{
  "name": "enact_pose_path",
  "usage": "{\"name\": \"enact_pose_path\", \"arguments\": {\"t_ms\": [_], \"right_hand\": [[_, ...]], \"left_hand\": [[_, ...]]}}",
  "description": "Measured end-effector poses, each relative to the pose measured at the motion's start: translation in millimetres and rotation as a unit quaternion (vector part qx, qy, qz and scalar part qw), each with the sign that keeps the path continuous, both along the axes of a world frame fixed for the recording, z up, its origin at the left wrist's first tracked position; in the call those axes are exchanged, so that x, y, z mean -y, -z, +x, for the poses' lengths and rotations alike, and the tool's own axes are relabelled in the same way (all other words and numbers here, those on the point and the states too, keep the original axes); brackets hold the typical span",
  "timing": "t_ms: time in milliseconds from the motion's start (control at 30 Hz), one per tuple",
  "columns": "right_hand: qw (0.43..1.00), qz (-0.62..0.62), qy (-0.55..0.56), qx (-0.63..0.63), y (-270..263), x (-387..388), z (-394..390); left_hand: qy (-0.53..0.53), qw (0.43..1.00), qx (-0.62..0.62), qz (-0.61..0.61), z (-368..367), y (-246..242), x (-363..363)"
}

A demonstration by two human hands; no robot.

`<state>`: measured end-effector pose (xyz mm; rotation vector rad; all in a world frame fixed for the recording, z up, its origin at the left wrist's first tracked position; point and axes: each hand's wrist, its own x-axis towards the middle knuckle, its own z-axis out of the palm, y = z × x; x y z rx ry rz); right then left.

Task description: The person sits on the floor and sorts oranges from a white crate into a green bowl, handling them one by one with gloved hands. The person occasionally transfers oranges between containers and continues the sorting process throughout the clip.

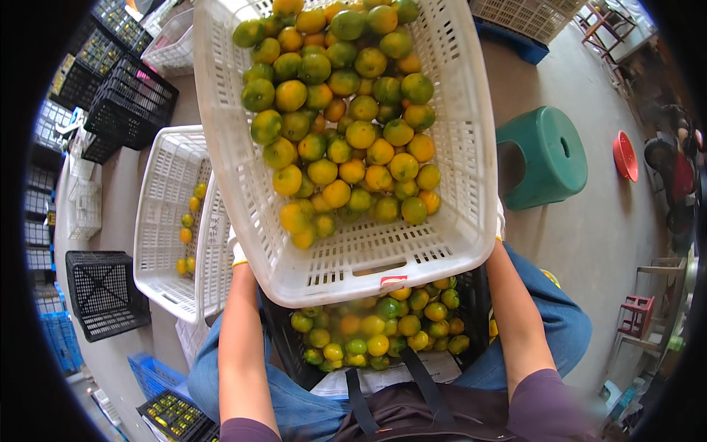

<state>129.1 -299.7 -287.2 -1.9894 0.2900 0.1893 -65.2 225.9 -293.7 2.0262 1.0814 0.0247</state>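
Note:
A white plastic crate (pixel 464 138) of green-and-orange citrus fruit (pixel 359 135) is held up in front of me, large in the view. My left hand (pixel 237 252), in a white knitted glove, grips its left side. On the opposite side my right hand (pixel 500 222), gloved too, supports the crate. Most of both hands is hidden behind the crate walls. Below it, between my knees, stands a black plastic crate (pixel 287 359) with more citrus fruit (pixel 378 345). Printed paper (pixel 425 369) lies at the black crate's near end.
Left of me is another white crate (pixel 165 232) with a few fruits, with an empty black crate (pixel 107 295) beyond it. A green plastic stool (pixel 558 157) and a red basin (pixel 624 157) are to the right. Stacked crates (pixel 522 19) sit on a blue pallet (pixel 511 44) ahead.

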Motion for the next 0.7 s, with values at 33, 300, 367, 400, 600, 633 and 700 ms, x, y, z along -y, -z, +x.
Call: {"name": "enact_pose_path", "arguments": {"t_ms": [33, 300, 367, 400, 600, 633, 700], "right_hand": [[0.996, 0.085, 0.018, 0.004, -1.3, -3.6, 1.0], [0.994, -0.101, -0.001, 0.042, -11.0, -18.7, 12.1], [0.993, -0.112, -0.016, 0.027, -17.0, -19.0, 22.7], [0.992, -0.119, -0.025, 0.019, -21.3, -18.6, 26.9], [0.97, -0.21, -0.05, -0.111, -51.0, -6.5, 23.8], [0.967, -0.239, -0.019, -0.088, -52.6, 0.9, 8.4], [0.963, -0.27, 0.002, 0.012, -55.3, 28.7, -43.9]], "left_hand": [[0.005, 1.0, -0.005, 0.007, 4.6, -2.6, -3.9], [0.033, 0.999, -0.005, 0.027, 28.0, -4.2, -19.5], [0.036, 0.999, -0.003, 0.041, 33.2, 1.0, -15.9], [0.04, 0.998, -0.006, 0.048, 37.4, 2.8, -15.5], [0.063, 0.994, -0.046, 0.076, 36.5, -5.7, -17.3], [0.04, 0.998, -0.03, 0.045, 20.1, -10.5, -11.1], [0.016, 0.997, 0.0, 0.081, -28.7, -22.1, 11.6]]}}
